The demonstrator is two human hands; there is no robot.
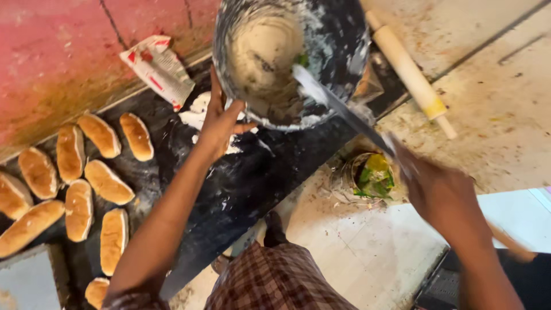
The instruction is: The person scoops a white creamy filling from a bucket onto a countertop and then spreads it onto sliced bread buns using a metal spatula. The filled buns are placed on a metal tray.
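My left hand (221, 121) grips the near rim of a dark metal bowl (344, 46), tilted toward me and smeared inside with pale batter (267, 49). My right hand (439, 192) is closed on the handle of a long flat spatula (338, 106). Its blade reaches into the bowl and is coated in white batter. The right hand is blurred. A bit of green sits in the batter near the blade tip.
Several browned bread rolls (106, 182) lie on a black griddle (252, 183) at left. A crumpled red-and-white wrapper (159, 69) lies near the red wall. A wooden rolling pin (408, 72) rests at right, and a small container of green herbs (372, 175) stands on the pale floor.
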